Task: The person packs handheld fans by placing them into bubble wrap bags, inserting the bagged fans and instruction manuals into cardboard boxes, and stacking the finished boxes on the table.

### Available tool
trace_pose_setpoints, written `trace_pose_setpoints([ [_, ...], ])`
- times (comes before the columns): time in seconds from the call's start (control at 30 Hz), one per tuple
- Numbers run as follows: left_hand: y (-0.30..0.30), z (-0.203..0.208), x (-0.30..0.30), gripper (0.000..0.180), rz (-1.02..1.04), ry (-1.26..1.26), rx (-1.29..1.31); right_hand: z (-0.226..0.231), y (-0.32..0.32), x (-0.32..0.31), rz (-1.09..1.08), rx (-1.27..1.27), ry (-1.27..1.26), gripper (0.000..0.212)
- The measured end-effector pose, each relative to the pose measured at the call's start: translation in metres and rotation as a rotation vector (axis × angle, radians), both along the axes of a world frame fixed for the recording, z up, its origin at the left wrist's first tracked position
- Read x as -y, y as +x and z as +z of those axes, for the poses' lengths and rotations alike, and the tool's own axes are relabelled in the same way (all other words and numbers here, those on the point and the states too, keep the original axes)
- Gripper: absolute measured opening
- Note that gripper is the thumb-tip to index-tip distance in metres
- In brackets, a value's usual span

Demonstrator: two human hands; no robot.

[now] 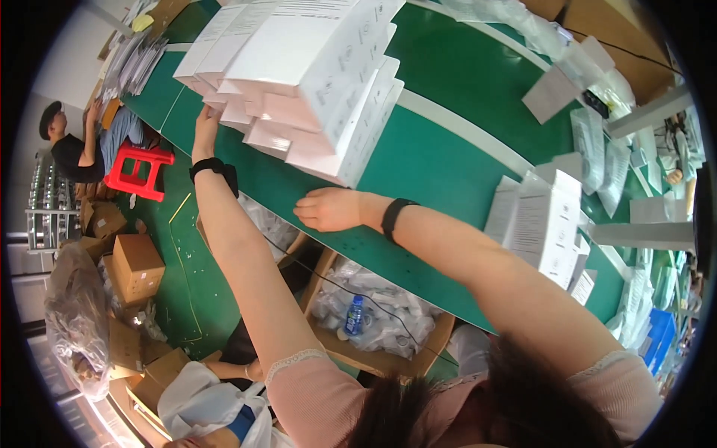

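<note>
A stack of white printed boxes (278,56) stands on the green table (437,168). My left hand (205,133) is at the stack's near left side, its fingers closed at the low edge of a white box (237,112); some fingertips are hidden there. By the table's near edge, in front of the stack and apart from it, my right hand (328,210) rests with curled fingers. Nothing shows in that hand. Both wrists wear dark bands.
More white boxes (536,224) stand right of my right forearm. Below the table edge, a carton (381,362) holds clear plastic and a blue bottle (354,315). A seated person (78,153), a red stool (140,172) and brown cartons (137,269) are left; another person (213,403) is lower left.
</note>
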State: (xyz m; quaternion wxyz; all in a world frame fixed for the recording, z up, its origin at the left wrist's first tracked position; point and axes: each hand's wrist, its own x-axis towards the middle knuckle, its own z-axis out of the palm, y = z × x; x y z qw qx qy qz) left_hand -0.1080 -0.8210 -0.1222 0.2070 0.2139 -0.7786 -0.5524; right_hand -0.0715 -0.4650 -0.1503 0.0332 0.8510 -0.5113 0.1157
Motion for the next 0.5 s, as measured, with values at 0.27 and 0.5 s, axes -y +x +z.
trace_pose_setpoints([
  [0.27,-0.007,-0.022,-0.159,0.049,-0.027,-0.071,0.101,0.075,0.112,-0.165,-0.478,0.354,0.539,0.023],
  [0.5,0.012,-0.047,-0.216,0.054,-0.023,-0.215,0.136,0.234,0.020,-0.353,-0.713,1.110,0.143,0.023],
])
